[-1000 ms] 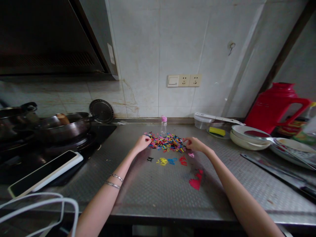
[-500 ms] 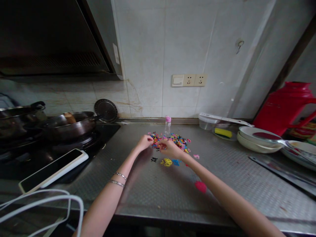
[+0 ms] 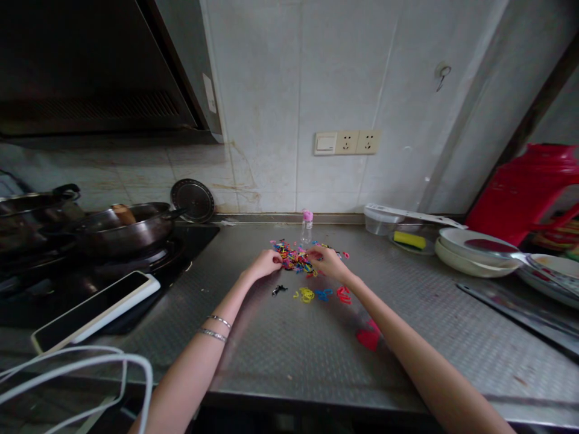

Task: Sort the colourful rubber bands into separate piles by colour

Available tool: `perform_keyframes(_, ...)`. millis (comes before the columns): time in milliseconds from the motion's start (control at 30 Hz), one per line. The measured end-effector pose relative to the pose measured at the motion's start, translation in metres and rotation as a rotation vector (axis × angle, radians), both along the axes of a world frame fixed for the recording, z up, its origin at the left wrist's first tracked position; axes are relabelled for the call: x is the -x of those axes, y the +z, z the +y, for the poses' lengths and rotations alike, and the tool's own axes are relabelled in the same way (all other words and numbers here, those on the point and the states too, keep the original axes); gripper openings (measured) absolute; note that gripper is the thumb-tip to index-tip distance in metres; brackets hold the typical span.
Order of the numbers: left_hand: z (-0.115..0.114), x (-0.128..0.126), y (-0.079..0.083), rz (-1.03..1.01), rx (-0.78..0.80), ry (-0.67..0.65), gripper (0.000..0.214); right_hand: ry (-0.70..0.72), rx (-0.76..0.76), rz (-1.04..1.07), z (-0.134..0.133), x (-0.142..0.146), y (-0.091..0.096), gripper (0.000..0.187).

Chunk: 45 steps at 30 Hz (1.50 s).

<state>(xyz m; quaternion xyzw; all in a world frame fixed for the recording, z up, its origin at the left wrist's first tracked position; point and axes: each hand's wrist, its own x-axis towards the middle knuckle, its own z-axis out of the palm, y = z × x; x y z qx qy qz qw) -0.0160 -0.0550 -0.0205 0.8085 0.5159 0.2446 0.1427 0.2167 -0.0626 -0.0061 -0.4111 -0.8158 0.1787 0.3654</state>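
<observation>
A loose pile of small multicoloured rubber bands (image 3: 295,258) lies on the metal counter between my hands. My left hand (image 3: 265,264) is at the pile's left edge, thumb and fingers curled together; whatever they pinch is too small to make out. At the right side, my right hand (image 3: 329,263) reaches in with bent fingers closed at the tips, and their contents are hidden. Nearer to me sit separate little heaps: black bands (image 3: 279,290), yellow bands (image 3: 306,295), blue bands (image 3: 323,295) and red bands (image 3: 344,295). Behind the pile stands a clear bottle with a pink cap (image 3: 307,225).
On the left are a stove with a pan (image 3: 131,226), a white-edged device (image 3: 94,310) and white cables (image 3: 136,361). To the right, bowls (image 3: 470,259), a yellow sponge (image 3: 409,240), a plastic tub (image 3: 380,223) and a red thermos (image 3: 525,193). A pink-red object (image 3: 367,339) lies beside my right forearm.
My right hand has moved to the right across the pile, uncovering its middle and the red heap. My left hand stays near the pile's left edge. The black heap looks slightly differently spread.
</observation>
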Motion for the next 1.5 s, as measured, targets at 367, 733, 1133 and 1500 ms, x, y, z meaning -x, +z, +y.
perform_keyframes(367, 0.001, 0.004, 0.004, -0.020, 0.010, 0.031, 0.021, -0.238, 0.008, 0.010, 0.027, -0.046, -0.001, 0.025)
perform_keyframes(733, 0.006, 0.005, -0.005, -0.024, 0.037, -0.010, 0.022, -0.334, 0.031, -0.099, 0.037, -0.064, -0.010, 0.026)
perform_keyframes(1133, -0.006, 0.012, 0.026, -0.108, 0.006, 0.071, 0.017, -0.239, 0.086, -0.251, 0.038, -0.075, -0.010, 0.030)
perform_keyframes(1500, -0.013, 0.023, 0.043, -0.138, 0.241, -0.008, 0.024, -0.181, 0.123, -0.324, 0.035, -0.079, -0.009, 0.032)
